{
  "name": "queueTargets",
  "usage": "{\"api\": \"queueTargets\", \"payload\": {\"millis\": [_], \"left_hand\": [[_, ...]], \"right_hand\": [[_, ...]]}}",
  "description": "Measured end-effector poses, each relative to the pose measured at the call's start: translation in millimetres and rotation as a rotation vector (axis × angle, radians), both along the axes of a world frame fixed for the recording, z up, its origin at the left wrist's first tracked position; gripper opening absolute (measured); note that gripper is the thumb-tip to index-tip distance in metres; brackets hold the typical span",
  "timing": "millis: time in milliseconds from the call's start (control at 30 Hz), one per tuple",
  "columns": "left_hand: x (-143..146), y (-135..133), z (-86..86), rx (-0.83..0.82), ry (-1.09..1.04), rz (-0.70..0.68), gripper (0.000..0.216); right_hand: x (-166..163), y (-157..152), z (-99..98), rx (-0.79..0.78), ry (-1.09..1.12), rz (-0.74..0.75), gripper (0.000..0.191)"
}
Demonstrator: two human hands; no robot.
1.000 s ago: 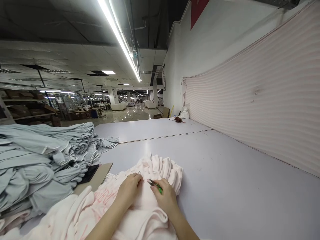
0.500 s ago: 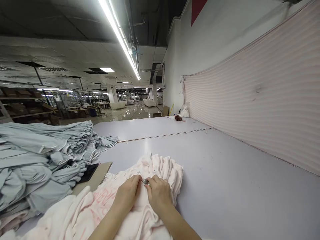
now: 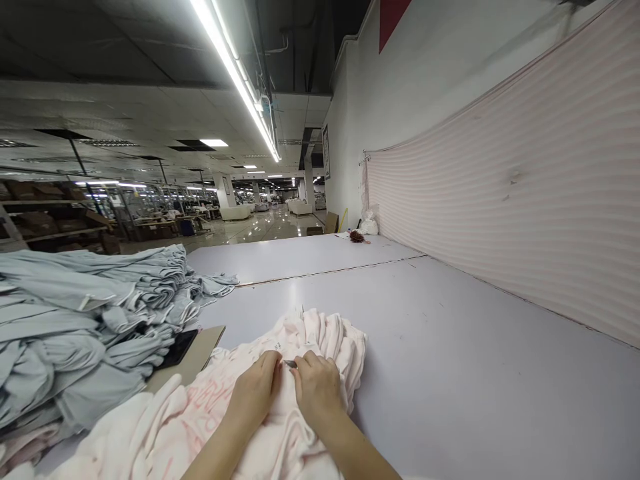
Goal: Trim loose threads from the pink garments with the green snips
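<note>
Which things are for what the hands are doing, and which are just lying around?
Being used:
- pale pink clothes, under both hands
- small metal-tipped tool, in the right hand
- left hand, beside the tip

Seemingly just lying around:
- grey-blue clothes
- cardboard sheet
- dark flat thing
- reddish-brown bundle
- white bag

A metal blade [image 3: 291, 364] is gripped by the right hand [image 3: 318, 385], beside the left hand [image 3: 257, 383], over pale pink garments [image 3: 287, 408] on the worktop [image 3: 450, 373].
</note>
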State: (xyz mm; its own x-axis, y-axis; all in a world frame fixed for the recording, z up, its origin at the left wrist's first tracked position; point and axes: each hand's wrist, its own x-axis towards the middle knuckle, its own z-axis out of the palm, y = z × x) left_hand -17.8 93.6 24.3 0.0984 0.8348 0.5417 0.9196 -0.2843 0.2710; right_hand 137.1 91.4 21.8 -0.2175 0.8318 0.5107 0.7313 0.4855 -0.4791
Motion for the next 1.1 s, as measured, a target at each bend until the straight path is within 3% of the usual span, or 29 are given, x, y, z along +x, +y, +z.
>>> {"api": "queueTargets", "payload": {"millis": [233, 400, 500, 633, 800, 1000, 1100], "left_hand": [[-4.4, -0.8, 10.4, -0.068, -0.269, 0.063, 0.029], [2.3, -12.4, 17.1, -0.271, -0.407, -0.018, 0.027], [5.9, -17.2, 14.4, -0.4, -0.563, -0.094, 0.023], [8.9, -16.9, 7.5, -0.569, -0.838, -0.175, 0.04], [15.4, -19.6, 8.1, -0.721, -1.045, -0.165, 0.059], [22.5, -28.6, 17.6, -0.775, -1.217, -0.154, 0.055], [22.5, -30.2, 18.3, -0.779, -1.28, -0.163, 0.056]], "right_hand": [[18.8, 7.9, -8.8, -0.149, 0.231, -0.079, 0.024], [22.2, 5.2, -13.5, -0.235, 0.355, -0.024, 0.016], [22.6, 1.2, -15.0, -0.245, 0.428, 0.009, 0.011], [25.1, -1.5, -17.6, -0.247, 0.531, 0.068, 0.004], [22.3, -1.0, -18.2, -0.236, 0.603, 0.125, 0.018], [21.0, -3.9, -14.8, -0.187, 0.644, 0.13, 0.027], [28.2, -9.2, -13.9, -0.162, 0.638, 0.123, 0.018]]}}
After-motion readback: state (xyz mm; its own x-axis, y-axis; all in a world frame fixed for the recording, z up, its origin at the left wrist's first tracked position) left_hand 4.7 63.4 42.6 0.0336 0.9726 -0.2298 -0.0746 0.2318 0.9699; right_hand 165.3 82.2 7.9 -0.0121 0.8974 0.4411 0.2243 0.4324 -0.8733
